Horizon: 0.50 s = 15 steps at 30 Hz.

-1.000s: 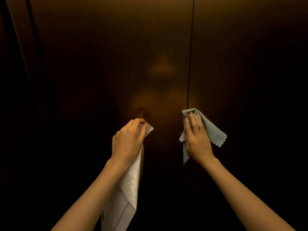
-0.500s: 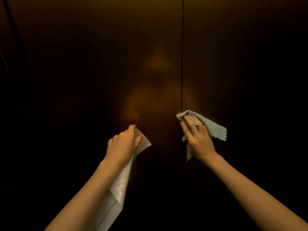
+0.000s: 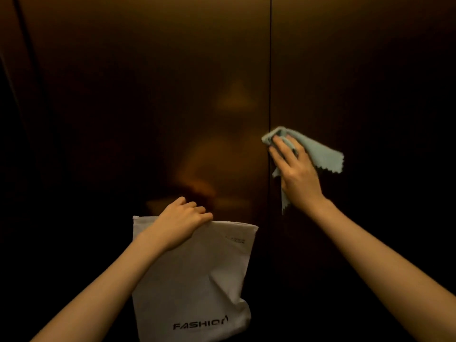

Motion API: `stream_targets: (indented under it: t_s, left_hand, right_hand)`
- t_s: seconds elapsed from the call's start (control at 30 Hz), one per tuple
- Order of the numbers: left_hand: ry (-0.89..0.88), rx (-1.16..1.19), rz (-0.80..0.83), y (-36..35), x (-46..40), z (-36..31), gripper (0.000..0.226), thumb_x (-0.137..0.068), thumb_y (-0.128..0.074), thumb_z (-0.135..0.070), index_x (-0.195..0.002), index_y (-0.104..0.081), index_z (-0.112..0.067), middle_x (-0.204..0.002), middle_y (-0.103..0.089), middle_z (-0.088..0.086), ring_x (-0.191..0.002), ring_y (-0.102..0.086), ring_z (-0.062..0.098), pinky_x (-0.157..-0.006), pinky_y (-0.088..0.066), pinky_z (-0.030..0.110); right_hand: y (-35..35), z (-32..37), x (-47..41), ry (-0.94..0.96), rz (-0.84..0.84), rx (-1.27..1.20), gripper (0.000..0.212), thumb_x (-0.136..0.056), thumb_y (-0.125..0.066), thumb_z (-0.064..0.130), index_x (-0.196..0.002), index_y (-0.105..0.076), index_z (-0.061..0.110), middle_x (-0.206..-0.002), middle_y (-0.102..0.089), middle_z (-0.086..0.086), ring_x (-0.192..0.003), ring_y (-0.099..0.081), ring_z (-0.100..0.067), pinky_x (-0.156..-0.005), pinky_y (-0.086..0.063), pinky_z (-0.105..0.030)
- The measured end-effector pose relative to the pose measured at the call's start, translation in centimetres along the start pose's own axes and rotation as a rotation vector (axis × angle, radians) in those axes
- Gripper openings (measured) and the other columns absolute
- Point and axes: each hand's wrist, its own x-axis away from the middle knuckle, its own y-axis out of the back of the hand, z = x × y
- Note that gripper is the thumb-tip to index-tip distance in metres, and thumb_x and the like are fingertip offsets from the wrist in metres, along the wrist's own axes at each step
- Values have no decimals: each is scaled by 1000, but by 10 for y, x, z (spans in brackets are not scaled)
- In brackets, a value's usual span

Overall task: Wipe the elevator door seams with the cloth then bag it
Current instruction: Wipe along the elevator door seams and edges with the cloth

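Cloth (image 3: pixel 318 154) — pale blue-grey, pinked zigzag edges — is seen pressed against the elevator door (image 3: pixel 148 95) at the centre seam (image 3: pixel 270 70), which runs as a thin dark vertical line from the top of the view down to the cloth. The cloth's bunched upper corner lies right on the seam; one loose flap spreads out to the right of the hand, and a narrow tail hangs down below the wrist.

Right hand (image 3: pixel 294 174): fingers laid mostly straight over the cloth, fingertips on the folded upper corner, palm toward the door. The cloth is held flat under the fingers rather than gripped in a fist; the thumb is hidden, so whether it pinches the fabric cannot be told.

Bag (image 3: pixel 197 280) — white, flat, with "FASHION" printed in dark letters near its lower edge and a small, illegible mark near the upper right corner. It is held broadside to the camera, lower and to the left of the cloth, well apart from it. Creases are noted across its right half.

Left hand (image 3: pixel 182 220): fingers curled over the bag's top edge near its middle, gripping it; the bag hangs from this grip.

Door panels are dark bronze, with a dim, blurred reflection in the left panel. A darker vertical strip is seen at the far left.
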Motion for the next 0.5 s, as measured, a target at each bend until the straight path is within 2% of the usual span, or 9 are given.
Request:
stream_targets:
  t_s: [0.07,0.13,0.17,0.23,0.3,0.37,0.43,0.5]
  left_hand:
    - [71,-23,-15,-4,6,1,34,-62,-80,-13,-90,-66,-26,-77,-65,-3,-68,-61,19,-60,-44,31]
    - [141,-27,-65,-6,11,0,39,-50,-86,-10,-83,-70,-25,-76,-61,1,-66,-59,21,-55,-44,32]
    - [179,-25,-72,-4,13,-3,37,-54,-85,-9,-85,-71,-24,-81,-59,3,-70,-58,23,-56,-44,33]
    - [245,15,-95,-1,13,-7,35,-74,-71,-8,-106,-67,-22,-100,-57,6,-86,-57,26,-68,-43,36]
    - [287,37,-71,0,10,-6,39,-90,-52,-8,-126,-53,-22,-117,-51,6,-104,-53,25,-85,-38,36]
    - [302,56,-46,5,5,-4,42,-92,-45,-7,-131,-47,-23,-123,-49,4,-111,-50,24,-93,-33,35]
    - [303,124,-97,9,3,-2,42,-89,-49,-6,-128,-50,-23,-118,-51,5,-108,-50,25,-90,-34,35]
    - [312,144,-182,12,4,0,42,-78,-65,-3,-116,-61,-21,-102,-58,5,-92,-55,26,-76,-40,35]
  right_hand:
    - [-10,5,32,57,26,-13,76,-60,-68,-17,-132,-49,-2,-141,-45,-19,-131,-31,-38,-107,-32,-49]
    - [-15,10,59,101,120,-23,88,-56,-70,-20,-136,-41,-1,-145,-38,-16,-134,-28,-37,-107,-28,-50]
    - [-15,10,66,122,167,-24,93,-55,-71,-21,-138,-36,1,-146,-34,-14,-135,-26,-36,-107,-27,-51]
    - [-12,7,66,167,204,-17,96,-53,-70,-22,-138,-33,2,-146,-31,-14,-135,-25,-36,-106,-25,-52]
    - [-8,2,48,158,200,-18,92,-53,-69,-22,-137,-38,-1,-145,-36,-18,-133,-26,-38,-106,-26,-52]
    - [-2,-2,21,80,164,-56,82,-58,-67,-22,-135,-43,-3,-144,-39,-20,-133,-25,-39,-106,-29,-51]
    - [4,-3,-5,-15,121,-104,72,-68,-64,-19,-135,-44,-2,-146,-38,-19,-135,-27,-40,-106,-29,-49]
    - [7,2,-16,-78,73,-136,65,-75,-63,-15,-136,-44,0,-147,-38,-17,-136,-29,-40,-107,-29,-48]
